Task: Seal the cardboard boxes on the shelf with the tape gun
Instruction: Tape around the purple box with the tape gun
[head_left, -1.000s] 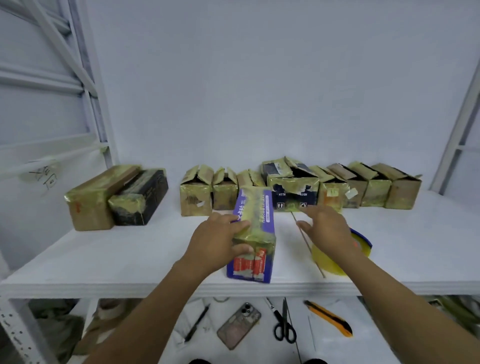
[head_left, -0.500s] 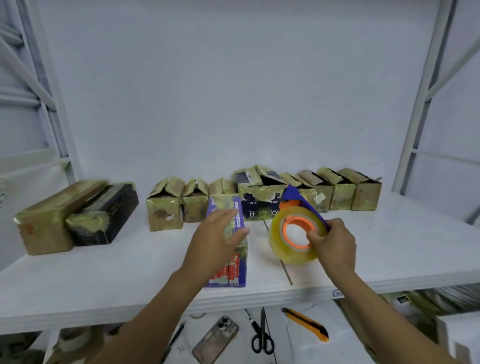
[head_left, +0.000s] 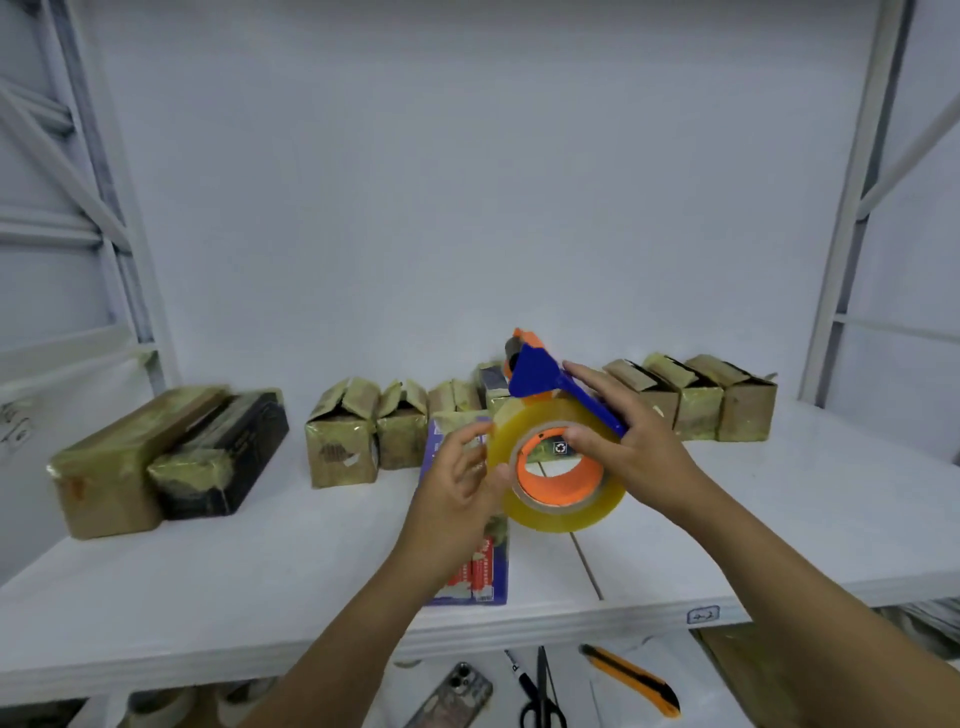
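Observation:
My right hand (head_left: 631, 452) grips the tape gun (head_left: 558, 441), a blue and orange dispenser with a big yellowish tape roll, held in the air above the white shelf (head_left: 260, 582). My left hand (head_left: 460, 480) touches the left edge of the roll with its fingers. Under my left hand lies a purple box (head_left: 485, 569), mostly hidden, near the shelf's front edge. A row of several small tape-wrapped cardboard boxes (head_left: 345, 439) with raised flaps stands along the back of the shelf.
Two longer wrapped boxes (head_left: 156, 457) lie at the left. White rack posts (head_left: 847, 218) frame both sides. Below the shelf lie a phone (head_left: 454, 699), scissors (head_left: 543, 696) and an orange utility knife (head_left: 636, 680).
My right hand picked the tape gun up from the shelf and raised it. My left hand left the purple box and came to the tape roll. The camera view shifted right.

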